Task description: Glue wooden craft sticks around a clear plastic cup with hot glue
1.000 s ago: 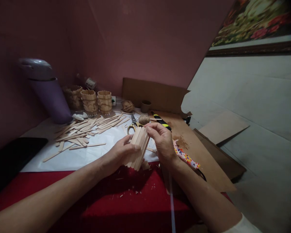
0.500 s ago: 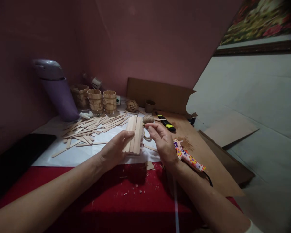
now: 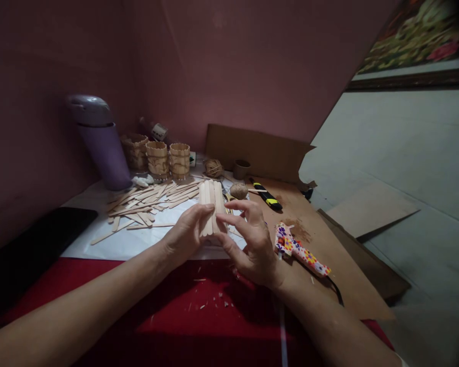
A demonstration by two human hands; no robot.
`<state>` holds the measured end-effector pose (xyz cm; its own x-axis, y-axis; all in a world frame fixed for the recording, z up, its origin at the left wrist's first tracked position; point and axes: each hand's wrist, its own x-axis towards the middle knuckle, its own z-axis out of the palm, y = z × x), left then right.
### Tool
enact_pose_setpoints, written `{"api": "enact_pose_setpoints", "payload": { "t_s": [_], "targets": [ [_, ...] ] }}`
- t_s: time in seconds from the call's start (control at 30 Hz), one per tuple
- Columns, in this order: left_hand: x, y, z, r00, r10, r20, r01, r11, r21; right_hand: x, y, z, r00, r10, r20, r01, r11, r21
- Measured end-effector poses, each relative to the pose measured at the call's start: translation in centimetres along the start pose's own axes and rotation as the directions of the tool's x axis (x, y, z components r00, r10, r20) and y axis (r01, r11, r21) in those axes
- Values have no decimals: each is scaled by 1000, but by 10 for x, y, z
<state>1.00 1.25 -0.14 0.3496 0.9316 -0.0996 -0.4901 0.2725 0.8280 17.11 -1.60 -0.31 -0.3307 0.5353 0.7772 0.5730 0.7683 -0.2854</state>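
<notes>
An upright bundle of joined wooden craft sticks (image 3: 211,203) stands on the white sheet (image 3: 137,244) near the middle. My left hand (image 3: 185,235) grips its lower left side with thumb and fingers. From the other side my right hand (image 3: 249,239) presses its thumb and fingertips against the lower right of the bundle. Loose craft sticks (image 3: 145,201) lie scattered to the left of the bundle. A flower-patterned glue gun (image 3: 300,251) rests on brown cardboard (image 3: 329,275) just right of my right hand.
At the back stand three stick-built cups (image 3: 158,159), a purple flask (image 3: 101,142), a twine ball (image 3: 213,167), a small brown cup (image 3: 241,168) and a yellow-black cutter (image 3: 266,196). A dark object (image 3: 30,239) lies at left. Red cloth (image 3: 199,326) covers the near edge.
The stick bundle went from tilted in both hands to standing upright on the sheet. My right hand left its top end and came down onto its lower right side.
</notes>
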Motion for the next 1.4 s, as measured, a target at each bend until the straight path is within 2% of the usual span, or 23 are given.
{"api": "enact_pose_setpoints", "payload": {
  "t_s": [0.33,0.43,0.7,0.83,1.0,1.07,1.17,1.4],
  "targets": [
    [-1,2,4,1000,12,28,-11,1000,-26,0,0,0,992,-118,46,123,980,-155],
    [-1,4,7,999,42,-18,-43,998,-42,-1,-1,1,990,-136,48,142,976,-167],
    [3,-4,0,993,119,3,-119,993,-4,-3,-2,0,986,-158,54,164,979,-122],
    [5,-7,-3,985,170,-26,-170,985,9,-3,-1,0,988,-155,-5,154,985,-81],
    [9,-6,-3,979,175,-100,-174,985,16,-1,0,3,984,-80,-158,76,997,-34],
    [10,-5,-3,982,149,-119,-150,989,3,-1,2,5,982,-45,-182,42,999,-19],
    [12,-5,-1,983,108,-149,-112,994,-17,-2,6,6,989,-51,-135,47,998,-35],
    [10,-5,3,978,132,-159,-146,986,-81,-3,2,7,978,-205,-24,199,967,-157]
  ]
}}
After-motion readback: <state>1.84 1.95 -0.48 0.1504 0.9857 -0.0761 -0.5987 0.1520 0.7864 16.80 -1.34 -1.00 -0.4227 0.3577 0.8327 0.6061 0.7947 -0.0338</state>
